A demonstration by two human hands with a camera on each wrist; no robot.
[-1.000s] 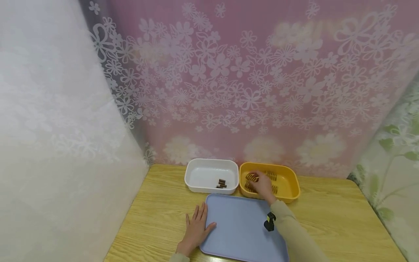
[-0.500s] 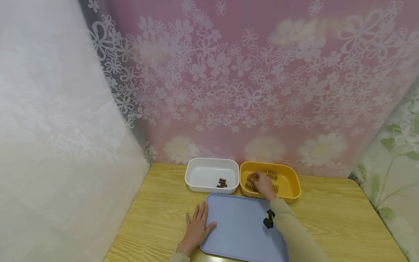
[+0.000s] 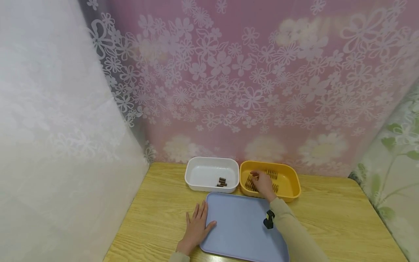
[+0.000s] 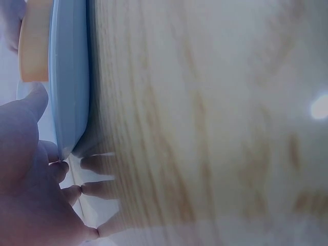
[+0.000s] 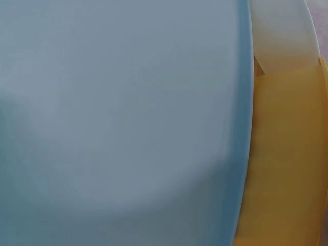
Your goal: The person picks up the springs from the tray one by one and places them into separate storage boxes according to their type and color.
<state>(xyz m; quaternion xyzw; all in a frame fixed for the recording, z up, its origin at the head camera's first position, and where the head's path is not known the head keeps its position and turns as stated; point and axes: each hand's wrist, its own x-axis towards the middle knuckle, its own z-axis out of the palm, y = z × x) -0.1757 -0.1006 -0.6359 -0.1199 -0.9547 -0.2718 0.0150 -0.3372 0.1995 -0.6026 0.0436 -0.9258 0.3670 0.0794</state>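
Note:
My left hand [image 3: 195, 228] lies spread on the left edge of a blue-grey tray [image 3: 239, 225], with its fingers straight and its thumb on the tray. In the left wrist view the same hand [image 4: 31, 169] shows beside the tray's rim [image 4: 72, 77]. My right hand [image 3: 263, 185] reaches into a yellow bin [image 3: 289, 183], its thumb and finger at the coil springs [image 3: 250, 185] on the bin's left side. Whether they pinch a spring is too small to tell. More springs [image 3: 271, 174] lie farther back and to the right. The right wrist view does not show the right hand.
A white bin [image 3: 201, 176] with several small dark brown coiled pieces [image 3: 222, 182] stands left of the yellow one. Both are behind the tray on a wooden table [image 3: 157, 203]. A flowered pink curtain [image 3: 229, 109] hangs behind.
My right hand's fingertips shift slightly among the springs on the yellow bin's left side; the spring that showed between them a second ago is no longer distinct. My left hand stays in place.

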